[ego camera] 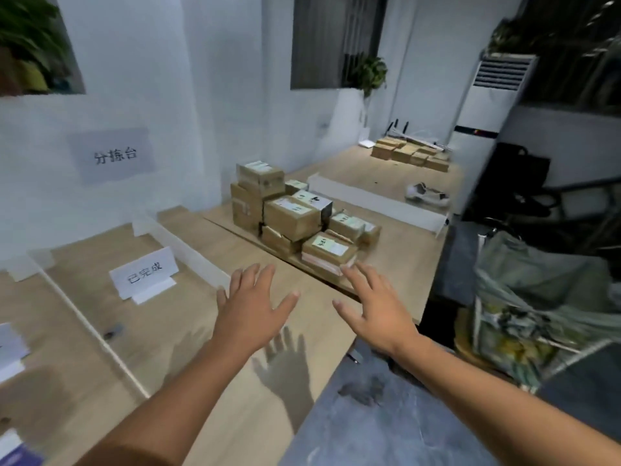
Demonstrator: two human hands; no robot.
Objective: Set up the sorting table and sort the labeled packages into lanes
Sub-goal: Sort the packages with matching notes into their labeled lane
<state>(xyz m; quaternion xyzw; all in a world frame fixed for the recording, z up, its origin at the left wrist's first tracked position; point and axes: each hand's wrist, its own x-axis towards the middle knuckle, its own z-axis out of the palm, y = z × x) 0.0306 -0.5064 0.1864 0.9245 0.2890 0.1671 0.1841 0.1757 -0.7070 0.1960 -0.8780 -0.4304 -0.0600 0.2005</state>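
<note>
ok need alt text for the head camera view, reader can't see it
The person's left hand and right hand, both open and empty, reach over a wooden table toward a pile of labelled cardboard packages. White dividers split the table into lanes, one holding a standing paper sign.

Left hand (250, 307): bare, seen from the back; five fingers (252, 277) visible, slender, nails cut short. Right hand (376, 311): bare, likewise seen from the back; five fingers, short nails, knuckles faintly marked. Left forearm (174, 391): bare from wrist to frame edge, smooth, widening toward the elbow. Right forearm (487, 388): bare along its whole visible length, with light creases at the wrist. Finer surface detail is too blurred to record.
</note>
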